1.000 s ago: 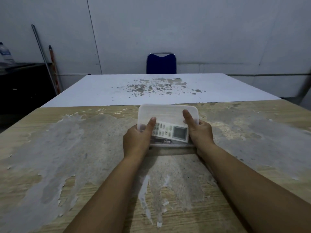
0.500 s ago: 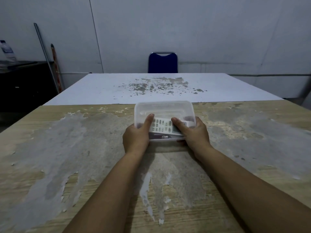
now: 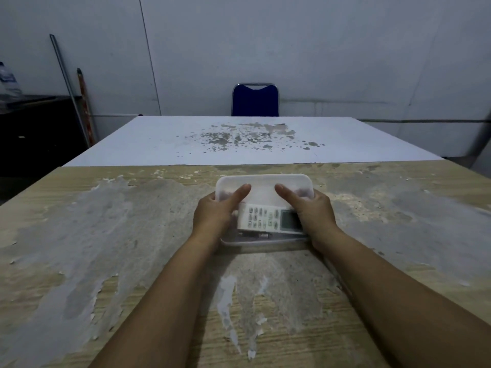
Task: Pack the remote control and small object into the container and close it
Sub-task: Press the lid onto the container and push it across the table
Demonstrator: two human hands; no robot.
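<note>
A translucent white plastic container (image 3: 263, 241) sits on the wooden table just ahead of me. Its lid (image 3: 263, 189) is tilted over the far half, and the near part still shows a white remote control (image 3: 268, 218) with grey buttons and a small screen lying inside. A dark small object (image 3: 261, 235) lies under the remote's near edge. My left hand (image 3: 216, 212) grips the lid's left end, thumb on top. My right hand (image 3: 313, 209) grips the lid's right end, thumb on top.
The worn wooden table (image 3: 106, 248) has peeling grey patches. A white table (image 3: 239, 140) adjoins its far edge, with a blue chair (image 3: 255, 100) behind it. A dark cabinet (image 3: 37, 123) and leaning poles (image 3: 70, 86) stand at the left wall.
Both hands have shifted on the lid, thumbs now spread on its top. The lid has moved further over the container, and the remote stays inside.
</note>
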